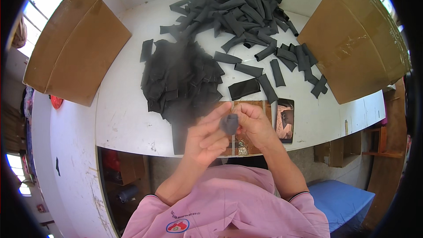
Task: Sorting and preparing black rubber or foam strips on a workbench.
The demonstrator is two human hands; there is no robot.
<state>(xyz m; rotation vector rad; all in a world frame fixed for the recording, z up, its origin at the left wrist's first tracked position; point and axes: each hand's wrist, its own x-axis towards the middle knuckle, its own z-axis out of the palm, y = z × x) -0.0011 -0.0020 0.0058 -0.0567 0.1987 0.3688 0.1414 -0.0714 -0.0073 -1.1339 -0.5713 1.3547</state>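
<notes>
Both hands meet above the near edge of the white table [123,119]. My left hand [207,136] and my right hand [255,125] pinch one small dark grey fabric piece [229,124] between their fingertips. Just beyond the hands lies a heap of flat dark fabric pieces [178,81]. Farther back is a pile of rolled dark fabric tubes [240,9], with several loose tubes [286,59] spread to the right. A brown board [249,105] lies under the hands.
A phone [285,120] lies on the table right of my right hand. Cardboard boxes stand at the left [75,44] and right [352,39]. A blue seat [341,202] is below the table at right. Windows show at the far left.
</notes>
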